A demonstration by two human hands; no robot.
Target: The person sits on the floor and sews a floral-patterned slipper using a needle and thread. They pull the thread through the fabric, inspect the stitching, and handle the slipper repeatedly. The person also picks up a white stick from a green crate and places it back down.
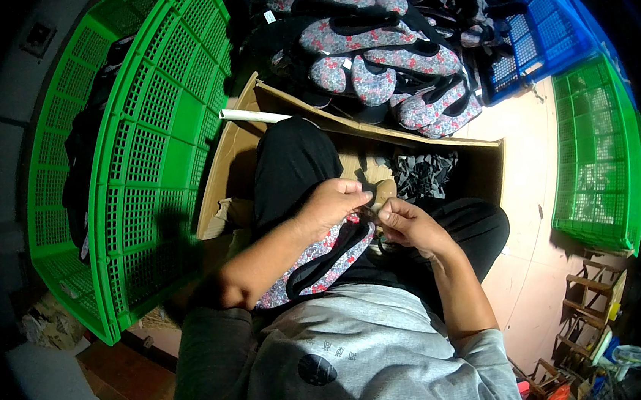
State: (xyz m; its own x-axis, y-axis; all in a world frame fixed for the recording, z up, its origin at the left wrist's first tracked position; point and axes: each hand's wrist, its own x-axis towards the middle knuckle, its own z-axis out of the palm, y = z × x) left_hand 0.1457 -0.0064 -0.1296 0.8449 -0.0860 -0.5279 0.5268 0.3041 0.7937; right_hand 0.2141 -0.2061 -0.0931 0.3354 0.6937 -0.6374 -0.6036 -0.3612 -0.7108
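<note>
A floral fabric shoe (345,260), grey with red flowers and a black lining, lies across my lap. Its far end reaches up between my hands. My left hand (336,200) is closed in a pinch at that end, thumb and forefinger on its dark edge. Close by on the right, my right hand (410,224) is also closed, fingertips pinched together at the same dark spot. What the right fingers hold is too small and dark to make out. Just beyond the fingertips shows a tan rounded piece (385,191).
An open cardboard box (406,133) with dark scraps (426,172) stands ahead, a white tube (252,115) at its left. Similar floral shoes (356,37) are heaped beyond. Green baskets (148,131) rise at left; a blue basket (541,24) and another green basket (595,153) stand right.
</note>
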